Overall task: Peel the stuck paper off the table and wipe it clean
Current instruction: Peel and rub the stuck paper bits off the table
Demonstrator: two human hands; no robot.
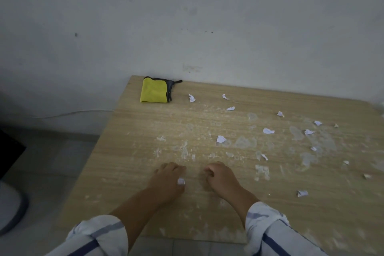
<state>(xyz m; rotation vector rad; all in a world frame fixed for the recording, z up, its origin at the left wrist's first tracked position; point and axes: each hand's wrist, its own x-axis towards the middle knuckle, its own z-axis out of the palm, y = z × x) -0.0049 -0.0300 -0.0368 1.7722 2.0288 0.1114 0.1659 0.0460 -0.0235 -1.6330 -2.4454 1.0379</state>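
A light wooden table (145, 122) carries pale patches of stuck paper residue (244, 142) and several torn white scraps, such as one scrap (220, 139) near the middle. My left hand (166, 181) lies on the table near the front with its fingers bent down, and a small white paper bit (181, 181) sits at its thumb. My right hand (221, 177) is beside it, fingers curled with the tips against the wood. A folded yellow cloth (154, 93) with a dark edge lies at the far left corner.
A stained white wall (187, 27) stands right behind the table. A white cable (72, 113) runs along the floor at the left. A dark object (9, 151) and a grey rounded thing (10, 210) are at the left edge.
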